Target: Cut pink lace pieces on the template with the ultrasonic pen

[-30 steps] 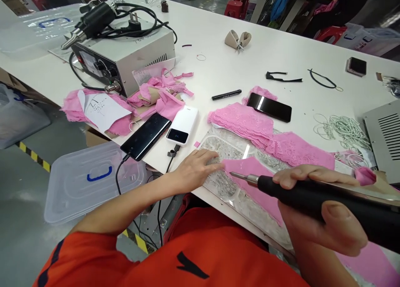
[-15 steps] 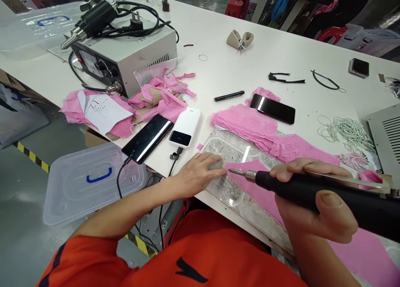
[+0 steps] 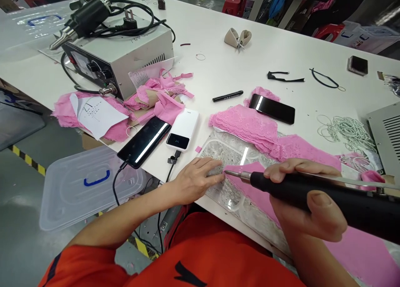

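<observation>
My right hand (image 3: 312,212) is closed around a thick black handpiece (image 3: 290,189) with a pointed metal tip. That tip is at the left end of a pink fabric piece (image 3: 250,182), close to my left fingertips; whether it touches the cloth I cannot tell. My left hand (image 3: 195,178) lies flat, fingers stretched out, on a clear plastic template (image 3: 220,147) over a grey speckled surface. The fabric lies across the template and runs on under my right arm. Just behind are stacked pink lace pieces (image 3: 243,122).
A black phone (image 3: 271,108) rests against the lace. Left of it lie a pen (image 3: 228,96), a white power bank (image 3: 187,124) and another phone (image 3: 145,143). A control box (image 3: 125,57) carries a second handpiece (image 3: 84,22). Green elastic loops (image 3: 353,132) lie at right.
The handpiece tip has shifted slightly left, to the end of the pink fabric. My left hand stays flat beside it. The whole view has moved a little.
</observation>
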The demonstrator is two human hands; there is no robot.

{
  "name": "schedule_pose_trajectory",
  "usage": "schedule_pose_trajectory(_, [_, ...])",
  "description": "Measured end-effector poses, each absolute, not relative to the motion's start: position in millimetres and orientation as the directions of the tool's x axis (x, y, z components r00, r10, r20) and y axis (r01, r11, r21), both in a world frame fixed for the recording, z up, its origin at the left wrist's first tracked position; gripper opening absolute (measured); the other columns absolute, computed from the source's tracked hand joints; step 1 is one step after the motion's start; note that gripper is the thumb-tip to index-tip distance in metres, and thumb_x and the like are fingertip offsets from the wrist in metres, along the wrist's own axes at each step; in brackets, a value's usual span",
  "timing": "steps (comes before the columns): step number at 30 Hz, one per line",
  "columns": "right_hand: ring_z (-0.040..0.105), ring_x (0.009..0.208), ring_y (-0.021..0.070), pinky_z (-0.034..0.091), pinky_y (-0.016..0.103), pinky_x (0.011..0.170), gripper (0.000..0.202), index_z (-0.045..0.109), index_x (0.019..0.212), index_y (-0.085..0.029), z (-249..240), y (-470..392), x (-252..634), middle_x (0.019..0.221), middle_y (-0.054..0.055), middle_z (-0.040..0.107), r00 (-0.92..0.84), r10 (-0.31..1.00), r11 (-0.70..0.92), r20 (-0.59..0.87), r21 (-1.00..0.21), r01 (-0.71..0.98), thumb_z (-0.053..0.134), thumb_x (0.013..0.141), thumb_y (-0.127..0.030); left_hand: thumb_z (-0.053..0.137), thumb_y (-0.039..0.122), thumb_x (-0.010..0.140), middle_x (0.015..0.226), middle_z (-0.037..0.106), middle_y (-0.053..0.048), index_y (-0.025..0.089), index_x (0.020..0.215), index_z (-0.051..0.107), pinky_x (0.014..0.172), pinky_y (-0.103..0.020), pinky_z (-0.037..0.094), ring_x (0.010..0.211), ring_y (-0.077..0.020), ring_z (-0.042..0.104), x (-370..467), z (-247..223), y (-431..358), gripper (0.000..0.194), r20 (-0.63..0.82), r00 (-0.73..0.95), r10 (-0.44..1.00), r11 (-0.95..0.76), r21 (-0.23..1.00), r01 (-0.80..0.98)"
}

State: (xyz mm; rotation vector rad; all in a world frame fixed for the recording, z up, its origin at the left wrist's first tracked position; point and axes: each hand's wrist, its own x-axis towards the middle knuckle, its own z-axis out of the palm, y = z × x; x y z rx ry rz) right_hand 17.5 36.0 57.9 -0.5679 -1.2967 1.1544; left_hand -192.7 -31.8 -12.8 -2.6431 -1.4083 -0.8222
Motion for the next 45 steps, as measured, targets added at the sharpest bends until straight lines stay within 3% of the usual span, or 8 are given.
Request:
schedule_pose_trajectory(13, [0.059, 0.063, 0.015, 0.055, 0.037, 0.062, 0.022, 0.069, 0.095, -0.019, 56, 37, 19, 0.082, 0.003, 0.064, -0.195, 0.859, 0.378, 0.473, -0.843, -0.382, 0.067, 0.077, -0.03, 0.051, 0.005, 0.09, 0.13, 0.061, -0.013, 0.019, 0.118, 0.063, 0.093, -0.04, 0.053, 0.116, -0.0254, 0.059, -191, -15, -33, 0.033, 0.471, 0.427, 0.772, -0.573, 0.223, 0.789])
schedule_pose_trajectory(22, [0.059, 0.057, 0.0156, 0.054, 0.037, 0.058, 0.015, 0.065, 0.084, -0.022, 55, 38, 19, 0.075, 0.001, 0.064, -0.171, 0.871, 0.393, 0.46, -0.863, -0.316, 0.07, 0.077, -0.034, 0.051, 0.004, 0.089, 0.13, 0.062, -0.013, 0.02, 0.117, 0.063, 0.092, -0.04, 0.054, 0.116, -0.0253, 0.06, -191, -13, -33, 0.034, 0.479, 0.422, 0.77, -0.571, 0.221, 0.79])
schedule_pose_trajectory(30, [0.058, 0.057, 0.0153, 0.054, 0.037, 0.057, 0.015, 0.066, 0.086, -0.022, 56, 41, 20, 0.075, 0.0, 0.062, -0.1, 0.885, 0.402, 0.454, -0.856, -0.326, 0.067, 0.074, -0.031, 0.048, 0.001, 0.087, 0.127, 0.063, -0.014, 0.017, 0.116, 0.063, 0.092, -0.039, 0.054, 0.113, -0.0244, 0.062, -189, -15, -32, 0.037, 0.516, 0.407, 0.754, -0.571, 0.21, 0.793])
schedule_pose_trajectory(40, [0.056, 0.054, 0.015, 0.052, 0.037, 0.054, 0.014, 0.066, 0.082, -0.022, 52, 49, 17, 0.073, 0.0, 0.062, -0.037, 0.882, 0.439, 0.469, -0.849, -0.295, 0.065, 0.071, -0.03, 0.048, 0.031, 0.1, 0.132, 0.061, -0.017, 0.018, 0.123, 0.062, 0.09, -0.041, 0.053, 0.116, -0.0285, 0.061, -185, -4, -31, 0.029, 0.414, 0.426, 0.804, -0.537, 0.199, 0.82])
schedule_pose_trajectory(45, [0.058, 0.055, 0.0142, 0.053, 0.035, 0.056, 0.014, 0.064, 0.081, -0.022, 50, 51, 17, 0.074, 0.0, 0.06, -0.052, 0.892, 0.412, 0.448, -0.856, -0.311, 0.067, 0.072, -0.032, 0.05, 0.037, 0.1, 0.134, 0.06, -0.016, 0.019, 0.123, 0.063, 0.092, -0.041, 0.053, 0.115, -0.0286, 0.061, -186, -6, -30, 0.031, 0.413, 0.421, 0.808, -0.529, 0.194, 0.826])
